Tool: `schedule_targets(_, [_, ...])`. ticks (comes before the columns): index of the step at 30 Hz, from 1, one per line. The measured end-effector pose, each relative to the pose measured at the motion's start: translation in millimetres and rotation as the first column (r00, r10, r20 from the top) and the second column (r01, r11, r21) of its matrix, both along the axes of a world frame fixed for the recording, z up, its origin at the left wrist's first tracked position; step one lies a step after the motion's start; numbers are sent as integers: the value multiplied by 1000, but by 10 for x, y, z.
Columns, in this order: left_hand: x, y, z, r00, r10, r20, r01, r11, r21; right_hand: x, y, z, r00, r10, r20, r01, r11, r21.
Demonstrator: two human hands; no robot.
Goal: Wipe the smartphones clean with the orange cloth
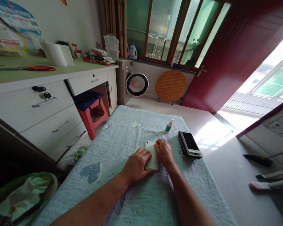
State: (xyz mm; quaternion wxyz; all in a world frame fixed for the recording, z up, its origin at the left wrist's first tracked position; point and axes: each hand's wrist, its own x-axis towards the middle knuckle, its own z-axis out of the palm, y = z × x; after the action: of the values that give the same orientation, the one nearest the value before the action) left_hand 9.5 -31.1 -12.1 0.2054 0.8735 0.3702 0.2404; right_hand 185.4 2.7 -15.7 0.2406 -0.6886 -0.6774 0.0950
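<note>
A white phone (152,161) lies back up on the quilted cloth (122,131), its camera at the upper left corner. My left hand (137,164) grips the phone along its left side and lower edge. At the phone's upper right edge, my right hand (164,152) pinches a small orange thing (157,144); most of it is hidden by the fingers, so its kind cannot be made out. Beyond my right hand stands a small spray bottle (169,126) with a blue label. To the right sits a stack of phones (190,145), a white one with a dark screen on top.
A long desk (91,70) with drawers runs along the left, with scissors (40,68) and a paper roll (54,53) on it. A red stool (91,116) stands under it. A waste basket (53,182) is at the lower left. Ahead is a washing machine (124,78), its door open.
</note>
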Motion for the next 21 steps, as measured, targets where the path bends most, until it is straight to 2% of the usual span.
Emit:
schedule_targets(10, [-6, 1, -14, 998, -28, 59, 27, 1000, 15, 3, -177, 178, 996, 67, 64, -59, 990, -128])
schedule_targets(14, [-1, 2, -7, 999, -20, 32, 20, 1000, 9, 34, -160, 133, 998, 61, 27, -58, 992, -111])
schedule_targets(21, [3, -1, -6, 1000, -1, -9, 1, 1000, 5, 41, -29, -33, 997, 10, -73, -9, 1000, 14])
